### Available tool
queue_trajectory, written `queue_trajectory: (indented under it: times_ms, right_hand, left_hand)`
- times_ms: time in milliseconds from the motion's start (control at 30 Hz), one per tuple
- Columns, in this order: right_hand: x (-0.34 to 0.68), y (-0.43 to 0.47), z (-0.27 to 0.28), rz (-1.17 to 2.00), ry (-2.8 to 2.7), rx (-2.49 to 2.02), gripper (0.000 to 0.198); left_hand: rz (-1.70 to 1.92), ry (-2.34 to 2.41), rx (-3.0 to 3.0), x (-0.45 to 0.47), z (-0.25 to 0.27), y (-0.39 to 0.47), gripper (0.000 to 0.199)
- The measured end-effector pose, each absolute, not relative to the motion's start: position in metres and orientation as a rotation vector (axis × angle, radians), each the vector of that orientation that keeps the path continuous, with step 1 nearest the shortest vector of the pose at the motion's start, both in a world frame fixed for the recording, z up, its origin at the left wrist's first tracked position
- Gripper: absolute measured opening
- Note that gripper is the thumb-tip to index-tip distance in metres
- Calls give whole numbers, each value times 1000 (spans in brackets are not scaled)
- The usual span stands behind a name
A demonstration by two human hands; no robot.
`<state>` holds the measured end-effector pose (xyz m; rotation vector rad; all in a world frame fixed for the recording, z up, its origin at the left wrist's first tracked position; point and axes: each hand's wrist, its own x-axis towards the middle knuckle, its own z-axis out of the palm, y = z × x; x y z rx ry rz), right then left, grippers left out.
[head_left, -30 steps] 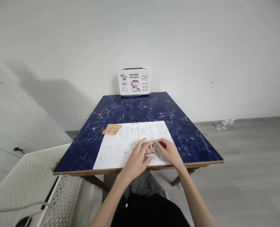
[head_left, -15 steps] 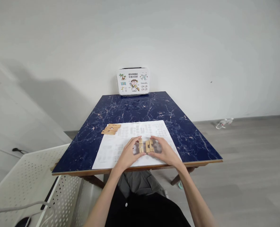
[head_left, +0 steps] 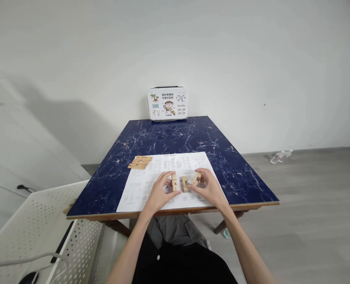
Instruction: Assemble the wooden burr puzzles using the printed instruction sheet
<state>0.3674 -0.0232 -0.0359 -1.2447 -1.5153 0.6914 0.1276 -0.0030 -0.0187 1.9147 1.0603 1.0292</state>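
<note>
Between the thumb and fingers of my left hand (head_left: 160, 193) is a notched wooden puzzle block (head_left: 175, 183), held by its two ends. My right hand (head_left: 209, 189) grips another notched wooden block (head_left: 196, 179), tilted with its top to the right. A third wooden block (head_left: 185, 184) stands between the hands on a printed sheet (head_left: 139, 185); its notch faces right, close to my right thumb. Several flat wooden pieces (head_left: 139, 162) lie side by side on the sheet's upper left corner.
The sheet lies at the front of a blue marble-patterned table (head_left: 175, 136). A white case with cartoon prints (head_left: 168, 103) stands at the back against the wall. A white perforated basket (head_left: 83, 236) is at the left, and a plastic bottle (head_left: 281, 156) lies on the floor at the right.
My right hand has moved a block to the right and tilted it, away from the one beside it, which now stands alone. My left hand has turned its block slightly.
</note>
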Motion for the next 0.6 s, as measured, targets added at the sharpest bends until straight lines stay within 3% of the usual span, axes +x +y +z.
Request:
queue_trajectory:
  times_ms: [233,467,600]
  right_hand:
    - [350,-20,-25,872,-1473,-1206,47]
    - [339,-18,-29,1218,-1479,-1008,51]
    - [335,-22,-24,1186,-1485,-997,43]
  left_hand:
    - [1015,1045,1877,128,-20,-2,67]
    - [961,1087,1811,127,-21,-2,73]
    - [936,1107,1799,126,-20,-4,77]
